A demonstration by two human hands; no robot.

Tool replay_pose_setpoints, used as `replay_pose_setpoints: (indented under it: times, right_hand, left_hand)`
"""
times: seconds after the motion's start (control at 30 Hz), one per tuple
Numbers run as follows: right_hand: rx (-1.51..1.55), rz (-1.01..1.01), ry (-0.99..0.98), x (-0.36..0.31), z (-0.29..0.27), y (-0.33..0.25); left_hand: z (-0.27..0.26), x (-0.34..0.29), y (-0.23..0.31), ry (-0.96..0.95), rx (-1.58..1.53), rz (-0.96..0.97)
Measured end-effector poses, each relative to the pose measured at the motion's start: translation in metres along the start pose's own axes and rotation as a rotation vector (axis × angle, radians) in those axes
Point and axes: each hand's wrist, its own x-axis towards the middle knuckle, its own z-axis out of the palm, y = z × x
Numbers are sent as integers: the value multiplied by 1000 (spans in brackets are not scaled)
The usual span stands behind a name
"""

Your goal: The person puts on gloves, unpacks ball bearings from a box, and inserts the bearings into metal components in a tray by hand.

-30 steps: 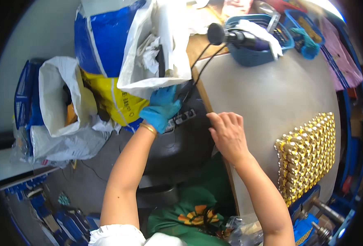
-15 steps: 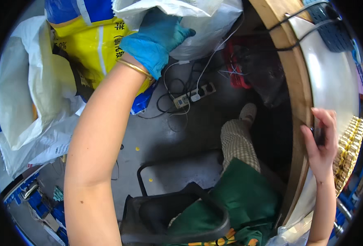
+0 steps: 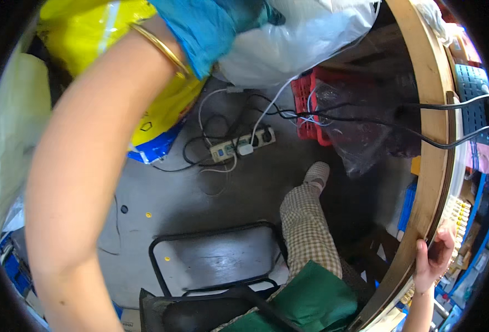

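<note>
My left hand (image 3: 216,25) wears a blue glove and reaches to the top edge of the view. It is against a white plastic bag (image 3: 294,50), and its fingers are blurred and partly cut off, so what they hold cannot be made out. A gold bangle (image 3: 158,47) circles that wrist. On the right, my bare right hand (image 3: 435,257) rests at the wooden table edge (image 3: 421,199), thumb and fingers apart with nothing visible between them. Rows of small gold-coloured pieces (image 3: 459,221) lie beside it on the table.
A yellow and blue sack (image 3: 161,122) stands beside the white bag. A power strip (image 3: 244,145) with tangled cables lies on the floor near a red crate (image 3: 308,105). Black cables (image 3: 377,119) cross to the table. A black-framed chair (image 3: 216,257) stands below, near my leg (image 3: 310,227).
The view has shifted, showing more of the floor and crate. My gloved left hand now sits higher, partly out of the picture. My right hand appears lower along the table edge.
</note>
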Motion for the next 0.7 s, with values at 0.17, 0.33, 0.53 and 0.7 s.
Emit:
replay_pose_setpoints:
  times: [0.17,0.33,0.53,0.7]
  right_hand:
    - [-30,44,21,2,-7,-2]
    - [-6,-90,-61,4,-7,-6]
    - [2,-32,-53,42,12,-32]
    - [-42,-34,-27,46,7,-40]
  left_hand:
    - [3,-4,-41,6,50,-27]
    - [1,1,-73,7,213,-28]
    - [-12,-28,-113,76,458,-77]
    - [5,-43,-133,108,593,-81]
